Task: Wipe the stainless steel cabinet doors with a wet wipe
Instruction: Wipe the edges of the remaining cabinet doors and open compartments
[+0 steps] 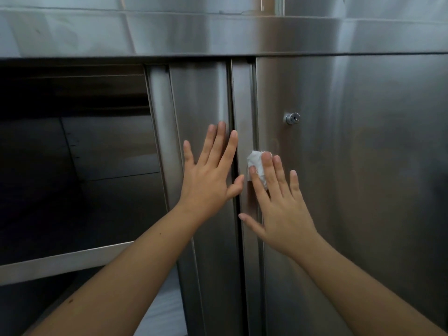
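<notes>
- The left hand (211, 180) is lying flat against the left cabinet door (201, 93), its fingers (219, 141) straight and slightly spread, holding nothing; the thumb is reaching toward the dark gap between the two doors.
- The right hand (281, 209) is pressing a crumpled white wet wipe (254, 162) against the right cabinet door (351, 166); its fingers (266, 163) are stretched out straight, not curled round the wipe, with the first two lying over it.
- The wet wipe is sitting on the left border of the right door, just beside the gap, below and to the left of a small round lock (292, 118).
- The two hands are resting near each other, one on each side of the gap, without touching.
- The left door is standing slid toward the right, leaving an open compartment (72, 154) showing dark on the left, with the edge of a steel shelf (60, 263) crossing it low down.
- A broad steel band (218, 32) is running across above both doors.
</notes>
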Tool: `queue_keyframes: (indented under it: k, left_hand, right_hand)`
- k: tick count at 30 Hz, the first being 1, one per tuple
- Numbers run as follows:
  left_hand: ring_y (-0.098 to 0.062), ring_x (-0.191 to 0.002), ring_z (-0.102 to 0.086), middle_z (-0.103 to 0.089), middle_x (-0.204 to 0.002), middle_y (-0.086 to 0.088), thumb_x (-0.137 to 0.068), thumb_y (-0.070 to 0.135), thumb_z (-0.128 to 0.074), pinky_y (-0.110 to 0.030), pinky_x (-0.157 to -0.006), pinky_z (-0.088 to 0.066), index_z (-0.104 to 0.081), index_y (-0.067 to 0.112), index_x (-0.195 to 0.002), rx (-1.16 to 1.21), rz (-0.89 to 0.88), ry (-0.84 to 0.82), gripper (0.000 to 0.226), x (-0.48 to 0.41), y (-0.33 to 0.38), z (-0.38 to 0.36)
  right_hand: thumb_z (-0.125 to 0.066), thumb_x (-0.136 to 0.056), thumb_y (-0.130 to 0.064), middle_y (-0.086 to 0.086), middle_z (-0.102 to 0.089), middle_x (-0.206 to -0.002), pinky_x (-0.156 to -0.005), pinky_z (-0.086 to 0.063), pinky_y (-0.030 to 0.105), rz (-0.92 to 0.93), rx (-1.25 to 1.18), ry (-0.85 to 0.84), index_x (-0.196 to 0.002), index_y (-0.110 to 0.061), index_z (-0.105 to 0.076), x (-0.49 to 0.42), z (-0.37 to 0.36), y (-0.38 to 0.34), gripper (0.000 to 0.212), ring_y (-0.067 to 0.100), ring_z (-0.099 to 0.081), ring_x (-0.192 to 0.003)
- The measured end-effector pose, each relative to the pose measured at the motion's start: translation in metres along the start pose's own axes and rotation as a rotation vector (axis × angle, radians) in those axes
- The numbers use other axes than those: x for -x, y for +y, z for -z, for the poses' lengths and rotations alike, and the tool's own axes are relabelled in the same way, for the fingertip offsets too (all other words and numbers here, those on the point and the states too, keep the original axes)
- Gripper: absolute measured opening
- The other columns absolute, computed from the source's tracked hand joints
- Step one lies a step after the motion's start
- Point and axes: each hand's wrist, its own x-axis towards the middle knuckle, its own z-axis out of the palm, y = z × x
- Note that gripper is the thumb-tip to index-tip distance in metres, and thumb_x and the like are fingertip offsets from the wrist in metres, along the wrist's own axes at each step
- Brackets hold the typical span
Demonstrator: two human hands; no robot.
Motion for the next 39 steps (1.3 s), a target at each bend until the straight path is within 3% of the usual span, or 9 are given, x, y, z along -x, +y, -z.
queue_keyframes:
  k: [5, 11, 20, 27, 35, 39]
  left_hand:
    - [-0.027, -0.14, 0.0, 0.001, -0.151, -0.01, -0.086, 0.053, -0.028, -0.058, -0.107, 0.001, -0.007, 0.015, -0.145, -0.017, 0.003, -0.044, 0.073, 0.018, 0.005, -0.003]
    - [-0.027, -0.14, -0.003, -0.004, -0.152, -0.006, -0.087, 0.051, -0.03, -0.056, -0.107, 0.001, -0.009, 0.014, -0.145, -0.009, -0.014, -0.045, 0.072, 0.032, 0.009, -0.007]
    - [-0.025, -0.14, -0.003, -0.006, -0.152, -0.002, -0.087, 0.05, -0.031, -0.056, -0.107, 0.001, -0.01, 0.014, -0.145, 0.028, 0.004, -0.072, 0.071, 0.05, 0.016, -0.014]
    - [-0.023, -0.14, 0.0, -0.004, -0.152, -0.003, -0.086, 0.051, -0.033, -0.055, -0.107, 0.003, -0.007, 0.015, -0.145, 0.04, 0.002, -0.095, 0.073, 0.064, 0.019, -0.021]
    - [-0.027, -0.138, 0.002, -0.001, -0.15, -0.005, -0.086, 0.05, -0.033, -0.057, -0.105, 0.002, -0.007, 0.016, -0.144, 0.036, 0.015, -0.121, 0.073, 0.082, 0.027, -0.028]
    - [-0.027, -0.137, -0.005, -0.005, -0.148, -0.007, -0.086, 0.046, -0.034, -0.058, -0.106, -0.005, -0.009, 0.007, -0.142, 0.056, -0.015, -0.109, 0.072, 0.086, 0.031, -0.029]
  right_hand:
    - [-0.031, -0.086, -0.058, 0.022, -0.016, -0.151, -0.112, -0.003, 0.048, 0.019, -0.003, -0.021, -0.143, -0.005, -0.032, 0.02, -0.003, -0.005, 0.077, 0.039, -0.016, -0.139]
    - [-0.03, -0.088, -0.06, 0.021, -0.009, -0.152, -0.113, 0.001, 0.048, 0.003, -0.006, 0.059, -0.146, -0.006, -0.025, -0.002, 0.002, 0.0, 0.08, 0.036, -0.011, -0.141]
    - [-0.036, -0.085, -0.06, 0.022, -0.012, -0.151, -0.112, -0.006, 0.049, 0.0, -0.031, -0.017, -0.144, -0.004, -0.03, 0.06, -0.029, -0.019, 0.081, 0.038, -0.017, -0.139]
    - [-0.033, -0.089, -0.06, 0.019, -0.008, -0.152, -0.113, 0.002, 0.05, -0.001, 0.003, 0.052, -0.146, -0.008, -0.026, 0.047, -0.027, -0.01, 0.078, 0.034, -0.013, -0.141]
    - [-0.037, -0.086, -0.059, 0.02, -0.006, -0.151, -0.113, 0.002, 0.05, -0.022, 0.0, -0.072, -0.146, -0.007, -0.023, 0.099, -0.05, -0.031, 0.08, 0.033, -0.004, -0.142]
    - [-0.036, -0.086, -0.059, 0.022, -0.006, -0.15, -0.113, 0.002, 0.05, -0.017, 0.002, -0.079, -0.145, -0.005, -0.022, 0.098, -0.047, -0.033, 0.082, 0.035, -0.005, -0.141]
